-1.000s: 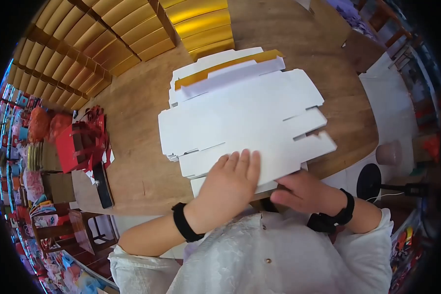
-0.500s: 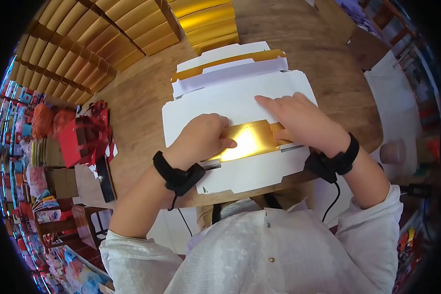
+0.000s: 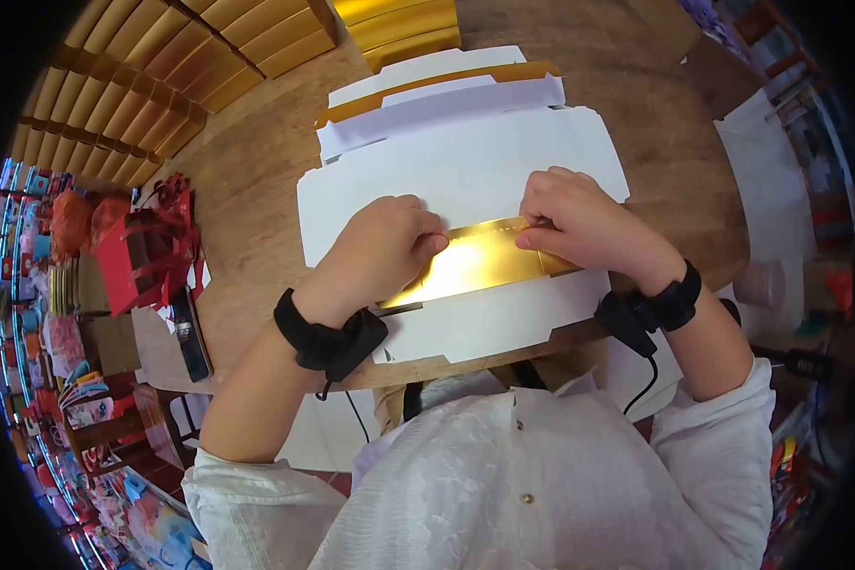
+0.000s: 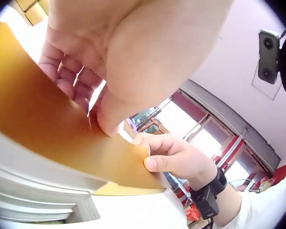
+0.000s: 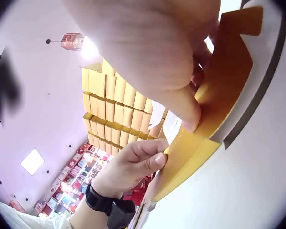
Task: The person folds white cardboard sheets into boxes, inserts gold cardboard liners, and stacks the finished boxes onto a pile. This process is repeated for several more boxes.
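Note:
A flat white box blank [image 3: 475, 157] lies on the wooden table, and its near flap is raised so the shiny gold flap face [image 3: 480, 268] shows. My left hand [image 3: 380, 249] pinches the top edge of this flap near its left end, thumb on the gold side and fingers behind. Farther right along the same edge, my right hand [image 3: 584, 226] pinches it in a like way, fingers curled. In the right wrist view the thumb presses on the gold card [image 5: 188, 143], with a row of perforations along its edge. At the far side, another gold-and-white flap [image 3: 446, 95] stands up.
Stacks of gold boxes [image 3: 133, 85] fill the back left, with more gold boxes [image 3: 399, 28] behind the blank. A red bag [image 3: 138, 256] and a dark phone-like object [image 3: 192, 347] lie at the table's left. The near table edge [image 3: 475, 366] runs close to the body.
The near edge of the blank was turned up, bringing the gold side into view. Both hands came to that edge; the right hand's fingers then curled in onto it.

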`<state>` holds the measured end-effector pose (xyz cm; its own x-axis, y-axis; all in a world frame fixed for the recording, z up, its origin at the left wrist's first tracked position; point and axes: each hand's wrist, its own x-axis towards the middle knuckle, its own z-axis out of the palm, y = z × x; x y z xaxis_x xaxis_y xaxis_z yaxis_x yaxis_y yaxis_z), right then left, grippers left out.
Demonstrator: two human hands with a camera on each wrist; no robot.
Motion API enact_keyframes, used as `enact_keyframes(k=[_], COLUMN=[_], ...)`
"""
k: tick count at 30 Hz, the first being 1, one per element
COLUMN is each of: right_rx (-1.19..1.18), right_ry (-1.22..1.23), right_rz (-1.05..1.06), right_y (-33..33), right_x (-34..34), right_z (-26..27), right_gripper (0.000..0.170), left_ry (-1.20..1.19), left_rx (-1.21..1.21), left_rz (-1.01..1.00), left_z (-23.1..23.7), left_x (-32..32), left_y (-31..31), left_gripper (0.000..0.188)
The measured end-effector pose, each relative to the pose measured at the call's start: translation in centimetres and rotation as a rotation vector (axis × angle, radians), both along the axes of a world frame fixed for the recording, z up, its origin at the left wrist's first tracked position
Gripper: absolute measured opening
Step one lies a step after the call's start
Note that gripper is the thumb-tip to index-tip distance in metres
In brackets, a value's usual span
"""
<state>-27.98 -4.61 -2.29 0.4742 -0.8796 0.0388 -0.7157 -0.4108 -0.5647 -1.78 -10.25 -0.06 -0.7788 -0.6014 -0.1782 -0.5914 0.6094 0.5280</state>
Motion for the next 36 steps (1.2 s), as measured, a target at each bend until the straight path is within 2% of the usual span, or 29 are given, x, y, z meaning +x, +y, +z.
enact_keyframes(k=[3, 5, 6, 8, 10, 12, 14, 17, 20, 26, 36], right_rx=[-0.020, -0.009, -0.041, -0.074, -0.323, -0.345, -0.374, -0.638, -0.626, -0.717, -0.708], right_ry=[-0.007, 0.027, -0.001, -0.024, -0.005, -0.027, -0.044, 0.180, 0.247, 0.191, 0.211], right_rz=[-0.038, -0.049, -0.087, -0.118, -0.146, -0.123, -0.100, -0.014, -0.016, -0.006, -0.040], right_y=[0.0, 0.1, 0.4, 1.1, 1.8, 3.5, 5.0, 5.8, 6.3, 5.9, 6.1], right_x=[0.3, 0.5, 0.7, 1.0, 1.4, 2.4, 3.0, 3.1, 2.9, 2.9, 3.1], right_z=[-0.1, 0.1, 0.4, 0.5, 0.2, 0.9, 0.8, 0.0, -0.6, -0.7, -0.6], right_gripper=[0.018, 0.017, 0.016, 0.017, 0.020, 0.018, 0.017, 0.012, 0.020, 0.015, 0.013], left_ry=[0.079, 0.163, 0.166, 0.080, 0.009, -0.244, -0.270, -0.289, -0.162, -0.176, -0.255], left_rx=[-0.058, -0.219, -0.216, -0.319, -0.321, -0.572, -0.640, -0.823, -0.874, -0.859, -0.820], left_rz=[0.114, -0.038, -0.043, -0.125, -0.122, -0.298, -0.354, -0.429, -0.402, -0.390, -0.362], left_z=[-0.1, 1.1, 0.9, 0.6, 0.7, 0.5, 0.6, 0.4, -0.1, -0.1, -0.4], left_x=[0.1, 0.3, 0.3, 0.2, 0.1, 0.1, 0.2, 0.0, -0.2, -0.2, 0.0], left_y=[0.9, 2.1, 2.8, 4.2, 4.7, 5.6, 5.8, 5.8, 5.9, 6.4, 6.8], left_gripper=[0.018, 0.029, 0.029, 0.040, 0.035, 0.031, 0.033, 0.038, 0.036, 0.036, 0.039])
